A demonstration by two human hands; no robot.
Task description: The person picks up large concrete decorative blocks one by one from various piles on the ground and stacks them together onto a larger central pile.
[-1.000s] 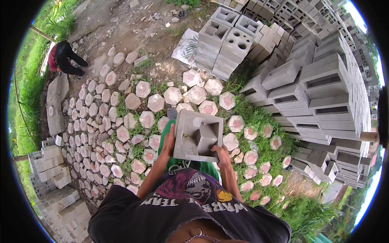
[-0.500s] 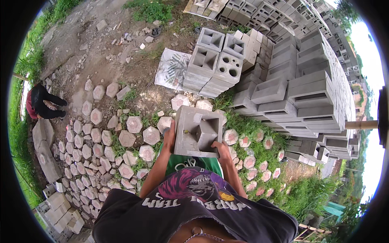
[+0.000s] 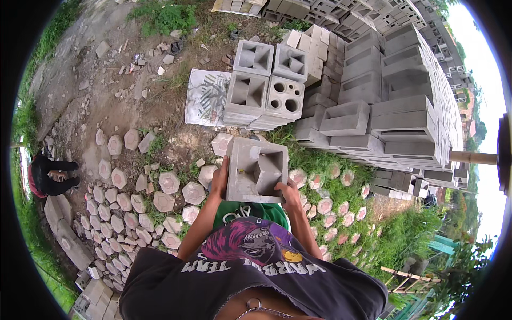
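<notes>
A grey concrete block [image 3: 242, 188] with a slanted inner web is held up in front of my waist. My left hand [image 3: 219, 180] presses flat along its left side, the fingers partly hidden. My right hand [image 3: 288, 193] grips the lower right corner, its thumb hooked over the rim of the opening. Ahead of the held block stands a short stack of similar blocks [image 3: 249, 92], apart from it. One top block [image 3: 286, 101] in that stack has several round holes instead of a slanted web.
Tall rows of hollow blocks [image 3: 397, 120] rise on the right. A white printed sack [image 3: 205, 98] lies beside the short stack. Hexagonal pavers [image 3: 164, 201] cover the ground around me, with grass [image 3: 341, 205] between some. At far left a person [image 3: 48, 175] bends over near concrete slabs [image 3: 66, 232].
The short stack now appears nearer and slightly left in view as I have moved forward. The block stays in both hands. The bent person shifts toward the left edge of view.
</notes>
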